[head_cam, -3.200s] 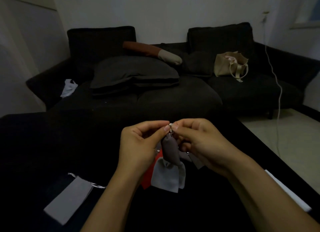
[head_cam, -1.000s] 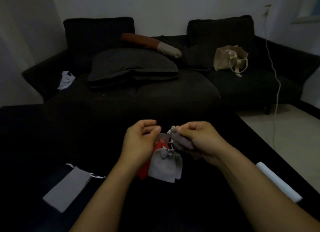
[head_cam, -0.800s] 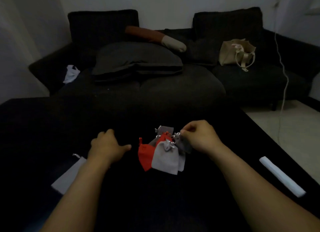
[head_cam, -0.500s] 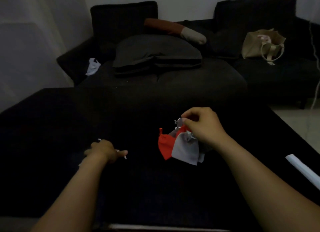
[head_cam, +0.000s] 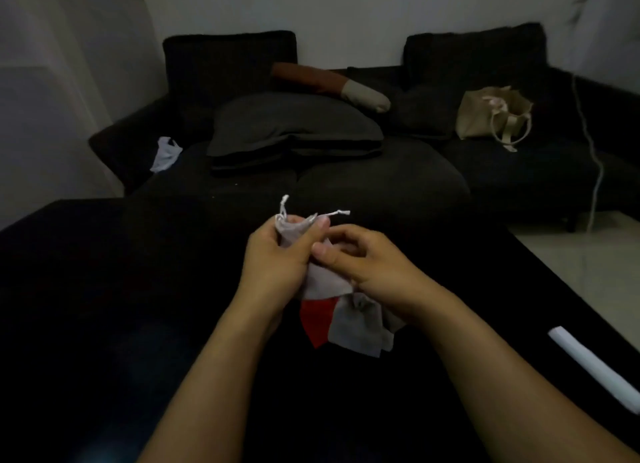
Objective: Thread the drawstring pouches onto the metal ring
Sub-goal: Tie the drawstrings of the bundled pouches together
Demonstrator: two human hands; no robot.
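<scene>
Gripping grey pouch (head_cam: 294, 229) top, L hand (head_cam: 277, 258); R hand (head_cam: 367, 265) beside, fingers curled.

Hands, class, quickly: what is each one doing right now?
Left hand: grips the grey pouch near its drawstring top.
Right hand: fingers curled at the pouch bunch; its hold is hidden.

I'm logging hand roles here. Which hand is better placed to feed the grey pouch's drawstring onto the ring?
Probably the left hand: it grips the grey pouch near its top, drawstring ends free above. The right hand is curled at the bunch of threaded pouches; the ring is hidden.
</scene>
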